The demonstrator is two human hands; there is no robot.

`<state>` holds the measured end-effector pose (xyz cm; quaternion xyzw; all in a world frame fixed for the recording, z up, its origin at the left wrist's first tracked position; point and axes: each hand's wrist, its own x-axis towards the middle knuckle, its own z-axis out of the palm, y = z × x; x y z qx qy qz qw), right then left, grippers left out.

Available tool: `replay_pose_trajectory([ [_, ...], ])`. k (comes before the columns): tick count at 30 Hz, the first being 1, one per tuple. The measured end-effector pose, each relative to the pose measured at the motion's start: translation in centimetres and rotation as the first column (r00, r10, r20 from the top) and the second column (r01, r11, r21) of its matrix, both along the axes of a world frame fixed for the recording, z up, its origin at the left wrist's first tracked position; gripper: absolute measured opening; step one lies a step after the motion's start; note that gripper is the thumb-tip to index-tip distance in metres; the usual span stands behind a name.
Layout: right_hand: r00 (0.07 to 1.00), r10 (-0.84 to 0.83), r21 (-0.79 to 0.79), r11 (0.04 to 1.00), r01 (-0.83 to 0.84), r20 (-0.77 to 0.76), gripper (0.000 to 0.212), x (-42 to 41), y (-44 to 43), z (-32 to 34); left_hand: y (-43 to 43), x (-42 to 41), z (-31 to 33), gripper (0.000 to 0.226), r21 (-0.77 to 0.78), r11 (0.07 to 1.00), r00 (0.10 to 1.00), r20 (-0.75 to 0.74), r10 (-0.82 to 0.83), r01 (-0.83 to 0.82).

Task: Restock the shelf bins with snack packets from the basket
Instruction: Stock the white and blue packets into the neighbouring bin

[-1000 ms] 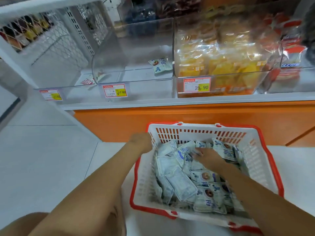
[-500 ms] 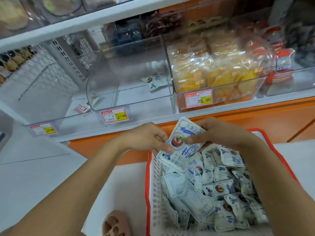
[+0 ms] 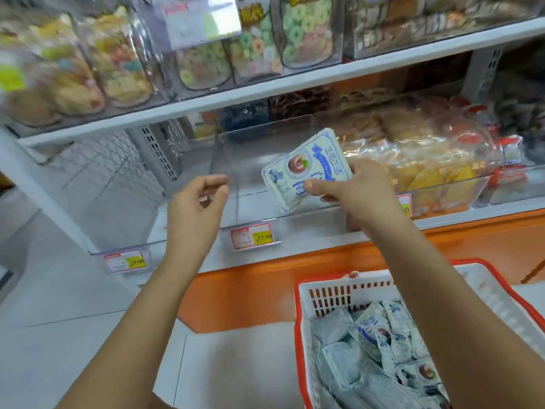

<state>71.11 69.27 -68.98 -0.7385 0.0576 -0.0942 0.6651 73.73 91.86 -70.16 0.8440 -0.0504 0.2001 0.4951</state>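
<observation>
Packet (image 3: 306,169): flat, pale white-blue wrapper with blue lettering and a round red-brown picture with a green leaf near one end. It is tilted, upper corner pointing away from the person.

Right hand (image 3: 351,190) pinches the packet's lower right edge, thumb on the printed face, other fingers behind. The packet is in the air, above the front lip of the clear bin (image 3: 253,202); whether it touches the lip cannot be told.

Left hand (image 3: 196,202) is just left of the packet and apart from it, raised before the bin's left wall. Its fingers are loosely curled, thumb near the fingertips, nothing in it.

Basket (image 3: 333,293): white with a red rim, on the floor at lower right, under the right forearm. More of the same packets (image 3: 374,329) are heaped inside.

The bin is open on top, with open space between its walls and the upper shelf board (image 3: 265,90). A clear wall on its right side divides it from the neighbouring bin (image 3: 427,175), which is packed with yellow-orange bags. A price tag (image 3: 251,236) is clipped to the shelf edge below the bin's front. The orange base panel (image 3: 250,290) runs beneath, between shelf and basket.
</observation>
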Motion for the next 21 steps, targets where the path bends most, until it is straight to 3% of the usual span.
replay_pose_trajectory([
  [4, 0.994, -0.083, -0.156, 0.985, 0.071, -0.07, 0.022, 8.6, 2.5, 0.7, 2.2, 3.2, -1.0, 0.036, 0.076, 0.994, 0.996, -0.044, 0.077, -0.074],
  [6, 0.982, -0.113, -0.26, 0.963, 0.071, -0.149, 0.027, 13.0, 3.8, 0.3, 2.1, 4.7, -1.5, 0.038, 0.034, 0.999, 0.996, -0.083, 0.04, -0.037],
  [8, 0.964, -0.121, -0.434, 0.901, 0.006, -0.237, 0.032, 16.7, 4.9, 0.0, 1.9, 6.1, -1.9, 0.037, 0.003, 0.999, 0.995, -0.095, 0.037, -0.037],
  [10, 0.951, -0.086, -0.499, 0.863, -0.079, -0.298, 0.034, 19.7, 6.1, -0.6, 2.0, 7.3, -2.3, 0.037, 0.017, 0.998, 0.991, -0.12, 0.066, -0.064],
  [12, 0.943, -0.052, -0.511, 0.85, -0.132, -0.33, 0.043, 21.8, 7.6, -1.7, 2.5, 8.2, -2.9, 0.027, 0.062, 0.996, 0.986, -0.15, 0.076, -0.068],
  [16, 0.954, -0.086, -0.536, 0.84, -0.084, -0.286, 0.047, 25.8, 10.1, -5.0, 2.8, 8.9, -4.0, 0.023, 0.035, 0.995, 0.983, -0.158, 0.098, -0.094],
  [19, 0.949, -0.191, -0.503, 0.864, 0.042, -0.25, 0.05, 27.8, 11.2, -7.2, 2.8, 8.9, -4.3, 0.024, 0.03, 0.995, 0.988, -0.118, 0.098, -0.095],
  [21, 0.93, -0.266, -0.416, 0.898, 0.143, -0.253, 0.063, 28.4, 11.3, -8.4, 2.8, 8.9, -4.4, 0.026, 0.009, 0.998, 0.991, -0.117, 0.067, -0.066],
])
